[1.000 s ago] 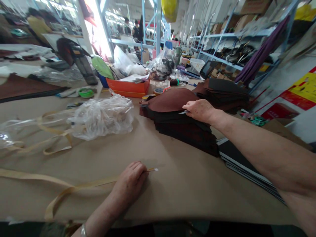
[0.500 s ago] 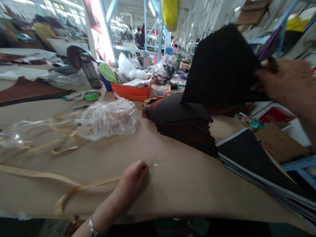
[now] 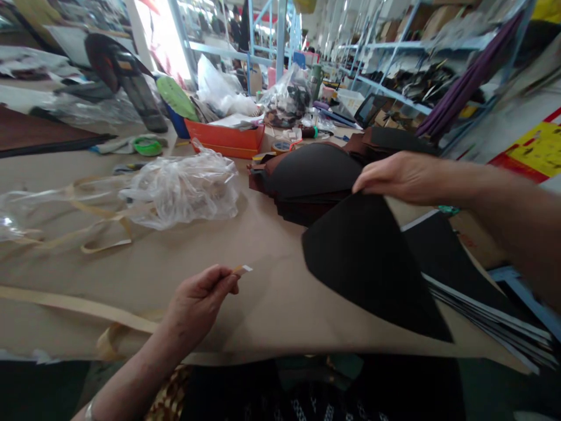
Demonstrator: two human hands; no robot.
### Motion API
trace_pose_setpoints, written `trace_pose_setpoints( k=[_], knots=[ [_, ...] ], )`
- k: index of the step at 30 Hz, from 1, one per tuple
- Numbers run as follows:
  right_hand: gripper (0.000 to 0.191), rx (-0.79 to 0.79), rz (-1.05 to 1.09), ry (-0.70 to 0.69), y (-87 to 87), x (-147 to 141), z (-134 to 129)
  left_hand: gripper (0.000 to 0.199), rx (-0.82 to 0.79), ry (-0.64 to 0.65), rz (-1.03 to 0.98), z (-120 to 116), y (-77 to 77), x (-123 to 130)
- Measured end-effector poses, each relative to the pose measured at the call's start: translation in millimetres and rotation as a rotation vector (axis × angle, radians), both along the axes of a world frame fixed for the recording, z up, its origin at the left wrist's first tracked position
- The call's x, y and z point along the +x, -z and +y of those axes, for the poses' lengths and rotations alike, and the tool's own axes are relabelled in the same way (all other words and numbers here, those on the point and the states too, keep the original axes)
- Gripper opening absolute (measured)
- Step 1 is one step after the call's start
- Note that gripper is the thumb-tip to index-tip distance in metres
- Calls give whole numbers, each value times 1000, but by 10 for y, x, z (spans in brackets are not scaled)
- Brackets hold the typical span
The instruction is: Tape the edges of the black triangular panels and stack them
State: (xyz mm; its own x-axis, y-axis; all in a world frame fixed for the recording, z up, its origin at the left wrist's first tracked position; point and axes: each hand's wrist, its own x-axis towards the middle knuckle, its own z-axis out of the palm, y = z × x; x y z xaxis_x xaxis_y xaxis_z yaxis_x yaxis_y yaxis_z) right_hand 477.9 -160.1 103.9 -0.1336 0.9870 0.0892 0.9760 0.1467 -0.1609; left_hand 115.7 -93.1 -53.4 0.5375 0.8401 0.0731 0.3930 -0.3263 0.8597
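My left hand (image 3: 204,301) pinches the end of a tan tape strip (image 3: 242,270), its white tip sticking out past the thumb. The rest of the tape trails away to the left over the brown table (image 3: 272,310). Higher on the right, my right hand (image 3: 390,178) is closed on the top edge of a black sheet piece (image 3: 368,263). That piece hangs tilted over the table, its curved lower edge towards me. Behind it lies a stack of dark cut pieces (image 3: 315,172), partly covered by the held one.
Dark panels with pale grey edges (image 3: 473,269) lie stacked at the right. A crumpled clear plastic bag (image 3: 188,190) sits left of centre. Farther back are an orange box (image 3: 225,139), a green tape roll (image 3: 148,146) and a spray-like dark bottle (image 3: 142,93). Shelves (image 3: 394,88) stand at the back right.
My right hand has brought the black piece down and left from high on the right, to above the table. My left hand has moved left with the tape end. The view has shifted.
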Motion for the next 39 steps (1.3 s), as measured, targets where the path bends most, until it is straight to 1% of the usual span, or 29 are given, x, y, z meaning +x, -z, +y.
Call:
trace_pose_setpoints(
  k=[1,3,5,6,8,10,11,12,14,16,18,19,21,23,26,28,30,32,36,39],
  knots=[
    [19,-102,-17,-115,175,-119,108,29,3,-5,2,-36,7,-9],
    [24,-180,-3,-216,580,-358,285,28,29,6,20,-110,27,-8],
    [31,-147,74,-224,961,-554,334,27,86,66,69,-180,52,24],
    [33,-108,122,-201,1114,-625,295,25,127,125,97,-212,66,52],
    [34,-18,203,-116,1334,-706,89,23,218,290,142,-274,88,130],
    [30,33,245,-18,1473,-715,-247,23,299,468,205,-337,100,220],
    [28,40,257,27,1532,-699,-439,23,329,535,253,-372,102,265],
    [27,32,267,64,1593,-671,-635,23,352,572,314,-409,102,307],
    [26,-1,293,126,1719,-592,-999,24,364,597,426,-494,94,383],
    [26,-15,341,180,1827,-507,-1282,24,299,598,481,-588,76,455],
    [25,13,428,268,1870,-454,-1465,25,157,592,520,-681,47,532],
    [24,32,486,338,1857,-454,-1524,25,77,581,536,-722,29,575],
    [24,16,640,491,1769,-523,-1593,26,-53,547,548,-787,-11,666],
    [25,-73,840,584,1643,-680,-1622,26,-117,529,526,-827,-48,759],
    [26,-257,1147,563,1519,-973,-1621,25,-131,528,505,-859,-86,876],
    [27,-315,1267,559,1520,-1111,-1603,24,-114,527,500,-876,-99,932],
    [19,-307,1290,580,1564,-1172,-1577,25,-92,524,503,-892,-99,970],
    [8,-270,1257,581,1610,-1182,-1551,26,-72,530,498,-910,-88,993],
    [9,-292,1241,534,1631,-1178,-1548,29,-39,558,498,-945,-57,1002],
    [8,-320,1282,547,1618,-1120,-1633,34,-75,614,531,-931,-26,970]
  ],
)
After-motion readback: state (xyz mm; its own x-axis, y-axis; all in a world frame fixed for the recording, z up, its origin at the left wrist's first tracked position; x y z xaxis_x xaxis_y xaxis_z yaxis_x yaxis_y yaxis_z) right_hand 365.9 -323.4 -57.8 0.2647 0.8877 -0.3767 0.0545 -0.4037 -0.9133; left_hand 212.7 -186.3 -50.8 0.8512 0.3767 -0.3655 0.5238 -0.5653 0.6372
